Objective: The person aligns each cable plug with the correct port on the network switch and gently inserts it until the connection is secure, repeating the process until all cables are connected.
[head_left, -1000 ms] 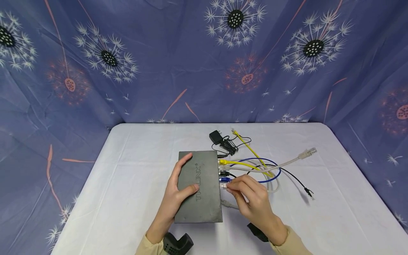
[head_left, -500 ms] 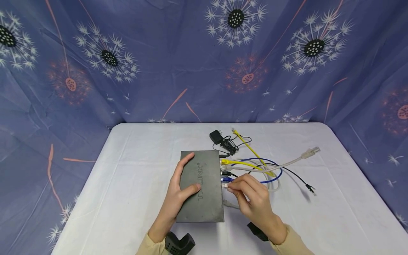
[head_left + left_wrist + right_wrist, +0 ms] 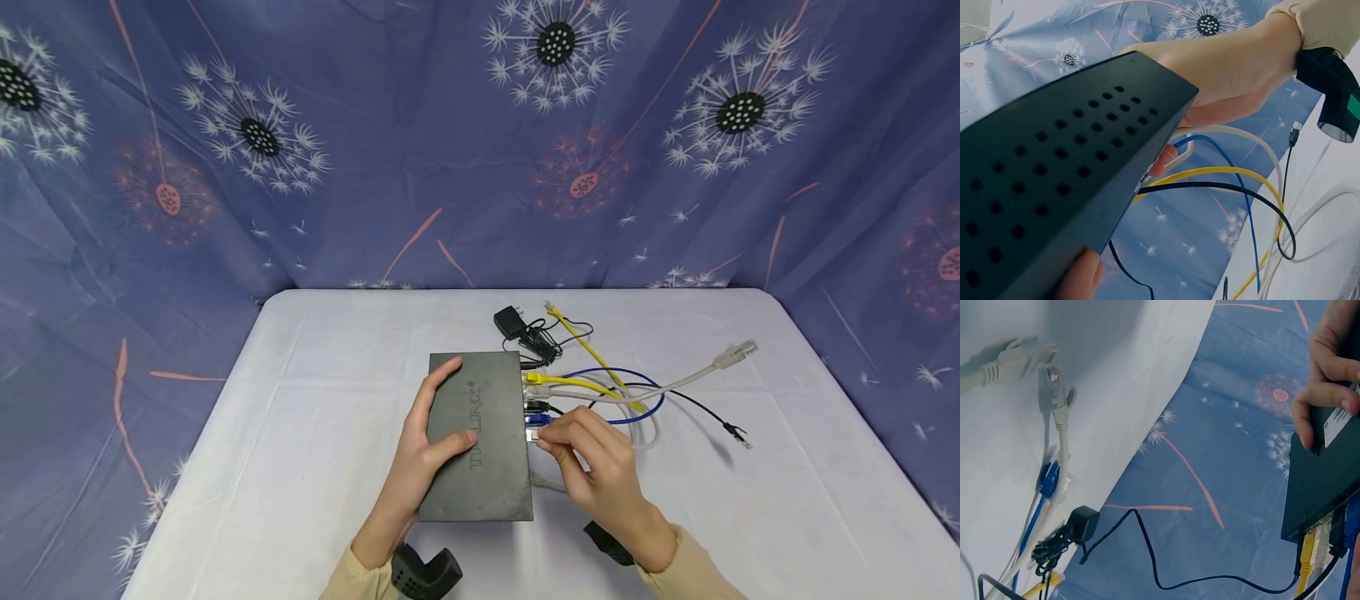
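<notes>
My left hand (image 3: 422,454) grips a black TP-LINK network switch (image 3: 483,487), thumb across its top face. In the left wrist view the vented side of the switch (image 3: 1041,169) fills much of the picture. A yellow network cable (image 3: 551,379), a grey one (image 3: 558,393), a black one (image 3: 538,407) and a blue one (image 3: 537,420) run out of its right side. Just below the blue plug, my right hand (image 3: 600,458) pinches a clear network plug (image 3: 533,434) right at the port edge. The port opening itself is hidden from above.
A black power adapter (image 3: 510,322) with a bundled cord lies behind the switch on the white-covered table (image 3: 300,467). Loose cable ends spread right, among them a grey plug (image 3: 737,354) and a black cable's plug (image 3: 738,435). A patterned curtain (image 3: 420,150) hangs behind.
The switch and my left hand have shifted slightly right. My right hand has moved very little and still pinches the plug; the loose grey and black cable ends have drifted right.
</notes>
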Demonstrator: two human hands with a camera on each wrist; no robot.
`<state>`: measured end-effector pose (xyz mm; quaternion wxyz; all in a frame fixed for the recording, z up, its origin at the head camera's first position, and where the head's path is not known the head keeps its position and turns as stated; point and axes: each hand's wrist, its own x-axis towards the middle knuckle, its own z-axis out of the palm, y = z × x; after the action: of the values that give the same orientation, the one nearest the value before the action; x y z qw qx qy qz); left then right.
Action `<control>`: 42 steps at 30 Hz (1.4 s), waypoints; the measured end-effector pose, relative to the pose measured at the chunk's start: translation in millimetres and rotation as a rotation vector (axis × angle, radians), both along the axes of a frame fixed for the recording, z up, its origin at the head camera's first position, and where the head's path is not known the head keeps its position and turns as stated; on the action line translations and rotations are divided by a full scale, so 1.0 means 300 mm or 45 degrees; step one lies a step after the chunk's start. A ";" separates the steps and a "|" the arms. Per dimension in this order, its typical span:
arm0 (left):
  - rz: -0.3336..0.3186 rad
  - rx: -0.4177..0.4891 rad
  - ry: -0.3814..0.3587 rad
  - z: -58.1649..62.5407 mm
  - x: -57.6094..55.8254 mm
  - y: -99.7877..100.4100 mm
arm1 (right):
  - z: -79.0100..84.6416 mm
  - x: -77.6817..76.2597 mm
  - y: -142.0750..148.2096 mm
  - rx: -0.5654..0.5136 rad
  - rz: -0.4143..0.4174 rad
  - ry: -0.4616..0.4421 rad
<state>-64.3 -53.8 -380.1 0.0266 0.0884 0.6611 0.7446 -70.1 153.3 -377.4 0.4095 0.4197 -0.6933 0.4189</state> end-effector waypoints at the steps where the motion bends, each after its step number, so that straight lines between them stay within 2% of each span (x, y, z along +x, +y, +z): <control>1: 0.002 -0.002 -0.004 0.000 0.000 0.000 | 0.000 0.001 0.002 0.005 0.002 -0.006; 5: 0.011 0.012 -0.010 0.003 -0.004 -0.003 | -0.002 0.002 0.008 0.024 -0.002 -0.016; 16: 0.047 0.055 -0.025 0.012 -0.018 -0.011 | 0.002 -0.003 0.017 0.073 -0.098 -0.037; 31: 0.065 0.026 -0.047 0.003 -0.054 -0.035 | -0.043 -0.018 0.079 0.115 -0.216 -0.110; 37: 0.067 0.036 -0.045 0.001 -0.060 -0.040 | -0.048 -0.020 0.103 0.080 -0.226 -0.092; 42: 0.070 0.033 -0.041 -0.004 -0.063 -0.045 | -0.028 -0.011 0.114 0.034 -0.264 -0.086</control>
<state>-83.2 -67.2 -381.2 0.0158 0.0584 0.6531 0.7548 -73.4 187.6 -385.9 0.4217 0.3367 -0.7519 0.3788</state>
